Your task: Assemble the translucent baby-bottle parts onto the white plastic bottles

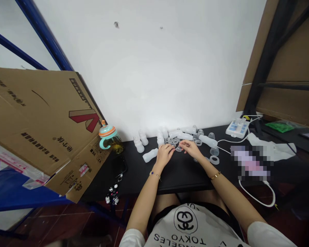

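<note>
My right hand (191,148) pinches the edge of a small clear piece that looks like a bottle nipple (178,149), just above the black table. Close to its left is my left hand (165,153), its fingers bent and drawn together; whatever they grip is hidden. Beyond both hands lie loose rings (175,140) and clear domed caps (214,150). White bottle-shaped bodies stand or lie around them, such as a white bottle (138,144) standing at the left and another white bottle (149,155) on its side by my left hand.
A teapot-like jug (110,139) with a turquoise lid and a dark phone (119,166) with charms sit at the left, beside a large cardboard box (46,123). On the right are a power strip (237,128), white cables and a pixelated object (249,163). A white wall stands behind.
</note>
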The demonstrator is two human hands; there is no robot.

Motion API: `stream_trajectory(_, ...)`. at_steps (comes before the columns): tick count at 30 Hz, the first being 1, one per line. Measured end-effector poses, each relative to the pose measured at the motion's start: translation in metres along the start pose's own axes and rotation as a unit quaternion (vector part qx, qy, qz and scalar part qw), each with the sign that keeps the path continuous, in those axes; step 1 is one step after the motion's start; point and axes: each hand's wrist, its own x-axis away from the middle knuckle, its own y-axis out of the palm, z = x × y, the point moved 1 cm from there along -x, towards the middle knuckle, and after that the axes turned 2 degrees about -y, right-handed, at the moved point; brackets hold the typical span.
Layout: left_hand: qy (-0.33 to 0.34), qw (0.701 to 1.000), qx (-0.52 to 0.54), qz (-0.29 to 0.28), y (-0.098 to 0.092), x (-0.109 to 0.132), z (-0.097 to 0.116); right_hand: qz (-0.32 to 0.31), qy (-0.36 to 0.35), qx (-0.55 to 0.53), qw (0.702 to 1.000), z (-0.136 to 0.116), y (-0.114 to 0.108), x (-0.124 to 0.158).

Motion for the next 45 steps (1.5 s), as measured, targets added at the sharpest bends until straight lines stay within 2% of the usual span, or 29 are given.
stream_trajectory(3, 0.000, 1.000, 0.002, -0.009, -0.001, 0.000, 0.001, 0.002, -0.022, 0.066, 0.998, 0.000, -0.001, 0.000)
stream_trajectory(7, -0.007, 1.000, 0.007, -0.013, -0.001, 0.000, 0.001, 0.006, -0.057, 0.204, 0.977, 0.001, -0.001, 0.001)
stream_trajectory(14, -0.028, 0.999, 0.003, -0.035, -0.002, 0.000, 0.002, -0.041, -0.022, 0.319, 0.947, 0.003, -0.001, 0.001)
stream_trajectory(18, -0.036, 0.998, 0.002, -0.046, -0.002, 0.000, 0.003, -0.050, -0.013, 0.340, 0.939, 0.003, 0.000, 0.003)
stream_trajectory(24, -0.050, 0.997, 0.005, -0.052, -0.001, 0.001, 0.002, -0.045, -0.015, 0.301, 0.952, 0.002, -0.004, 0.002)
stream_trajectory(26, -0.059, 0.997, -0.002, -0.047, -0.001, 0.001, 0.001, -0.014, -0.026, 0.274, 0.961, 0.000, -0.011, 0.000)
stream_trajectory(28, -0.067, 0.997, -0.009, -0.039, -0.002, 0.001, 0.002, 0.047, -0.025, 0.271, 0.961, -0.002, -0.021, -0.002)
stream_trajectory(30, -0.072, 0.997, -0.011, -0.036, -0.003, 0.001, 0.002, 0.113, -0.001, 0.315, 0.942, -0.004, -0.033, -0.002)
stream_trajectory(32, -0.079, 0.996, -0.011, -0.037, -0.004, 0.001, 0.002, 0.169, 0.057, 0.383, 0.906, -0.004, -0.044, -0.001)
stream_trajectory(34, -0.084, 0.996, -0.010, -0.039, -0.004, 0.001, 0.002, 0.184, 0.098, 0.435, 0.876, -0.003, -0.054, 0.001)
stream_trajectory(39, -0.085, 0.996, -0.008, -0.040, -0.003, 0.001, 0.002, 0.138, 0.186, 0.499, 0.835, 0.004, -0.061, 0.004)
stream_trajectory(45, -0.097, 0.994, -0.006, -0.048, -0.004, 0.001, 0.003, 0.115, 0.209, 0.499, 0.833, 0.004, -0.058, 0.005)
